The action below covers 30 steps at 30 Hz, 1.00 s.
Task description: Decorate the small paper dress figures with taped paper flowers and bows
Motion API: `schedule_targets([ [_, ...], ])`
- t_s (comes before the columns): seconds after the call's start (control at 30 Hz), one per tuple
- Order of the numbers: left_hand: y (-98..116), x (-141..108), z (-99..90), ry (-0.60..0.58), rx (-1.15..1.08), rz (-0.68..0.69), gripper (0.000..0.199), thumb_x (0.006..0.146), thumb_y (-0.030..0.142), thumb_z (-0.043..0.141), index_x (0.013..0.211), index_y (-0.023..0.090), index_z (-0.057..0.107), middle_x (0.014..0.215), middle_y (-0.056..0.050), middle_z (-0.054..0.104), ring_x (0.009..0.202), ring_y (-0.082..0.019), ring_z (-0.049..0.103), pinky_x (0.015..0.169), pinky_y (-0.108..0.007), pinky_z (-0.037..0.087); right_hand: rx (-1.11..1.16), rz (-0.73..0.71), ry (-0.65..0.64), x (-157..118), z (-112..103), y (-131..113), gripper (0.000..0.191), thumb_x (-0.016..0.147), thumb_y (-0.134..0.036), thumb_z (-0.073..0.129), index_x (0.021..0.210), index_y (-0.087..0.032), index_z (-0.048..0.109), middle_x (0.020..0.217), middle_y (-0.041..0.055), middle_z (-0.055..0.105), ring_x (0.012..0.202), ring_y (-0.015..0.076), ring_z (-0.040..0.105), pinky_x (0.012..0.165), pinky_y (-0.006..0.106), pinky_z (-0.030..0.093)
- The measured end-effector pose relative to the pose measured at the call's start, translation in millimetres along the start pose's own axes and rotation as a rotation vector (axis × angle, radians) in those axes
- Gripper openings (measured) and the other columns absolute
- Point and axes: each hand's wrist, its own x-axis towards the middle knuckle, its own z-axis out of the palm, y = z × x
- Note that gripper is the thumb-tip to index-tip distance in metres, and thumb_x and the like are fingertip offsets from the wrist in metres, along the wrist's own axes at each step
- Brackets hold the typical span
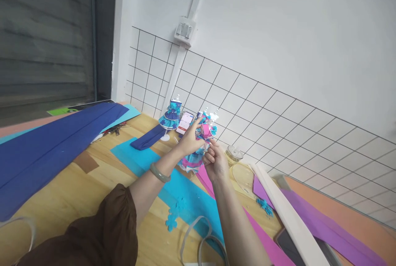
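Evidently both hands are busy at one small dress form (205, 130) trimmed with pink and blue ruffles, over the far part of the wooden bench (105, 175). The left hand (189, 140) is clamped around its side, thumb raised along the ruffles. The right hand (215, 161) has its fingers curled together at the lower ruffles; whether they pinch the trim, I cannot tell. A blue-and-pink ruffled skirt (190, 163) shows just below the left hand; which form it belongs to is unclear.

Close quarters here: a second dress form (170, 116), blue, stands to the left on a white base, with a lit phone (185, 122) between it and the left hand. A clear round container (234, 153) sits just right of the right hand. Behind everything, a black wire grid (247, 105) leans along the wall, closing off the back.

Beneath the forearms runs a long turquoise strip (198, 200), with blue flower cutouts (171, 220) and a pale looped band (192, 233) nearer the body. Dark blue paper (62, 150) covers the left side; a white strip (291, 212) and purple paper (337, 224) crowd the right.
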Motion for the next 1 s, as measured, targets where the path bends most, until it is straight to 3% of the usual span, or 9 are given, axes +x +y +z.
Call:
schedule_targets([
  [0.27, -5, 0, 1.5, -0.003, -0.008, -0.011, 0.080, 0.063, -0.002, 0.052, 0.136, 0.024, 0.034, 0.128, -0.008, 0.050, 0.123, -0.024, 0.042, 0.101, -0.036, 0.037, -0.038, -0.022, 0.026, 6, 3, 0, 0.022, 0.064, -0.017, 0.061, 0.085, -0.020, 0.054, 0.040, -0.0146, 0.034, 0.032, 0.0004, 0.018, 0.037, 0.016, 0.012],
  [0.6, -8, 0, 2.6, -0.034, 0.016, 0.001, 0.081, 0.066, 0.002, 0.055, 0.139, 0.025, 0.030, 0.129, -0.008, 0.049, 0.122, -0.025, 0.043, 0.101, -0.039, 0.036, -0.065, -0.051, 0.043, 12, 4, 3, 0.027, 0.061, -0.019, 0.064, 0.088, -0.020, 0.056, 0.040, -0.0145, 0.034, 0.032, 0.0002, 0.019, 0.037, 0.016, 0.011],
  [0.8, -9, 2, 3.9, -0.003, 0.009, 0.025, 0.073, 0.070, 0.008, 0.059, 0.137, 0.024, 0.035, 0.130, -0.009, 0.048, 0.119, -0.026, 0.045, 0.101, -0.041, 0.036, -0.084, -0.095, 0.054, 10, 2, 5, 0.032, 0.062, -0.020, 0.065, 0.092, -0.019, 0.058, 0.042, -0.0136, 0.034, 0.036, 0.0009, 0.019, 0.038, 0.016, 0.012],
  [1.0, -7, 3, 5.1, 0.026, 0.002, 0.019, 0.065, 0.076, 0.011, 0.058, 0.136, 0.025, 0.037, 0.133, -0.008, 0.046, 0.121, -0.024, 0.044, 0.102, -0.040, 0.036, -0.290, -0.223, 0.086, -1, 5, 9, 0.038, 0.068, -0.024, 0.060, 0.105, -0.017, 0.061, 0.045, -0.0128, 0.029, 0.039, 0.0032, 0.020, 0.040, 0.019, 0.016],
])
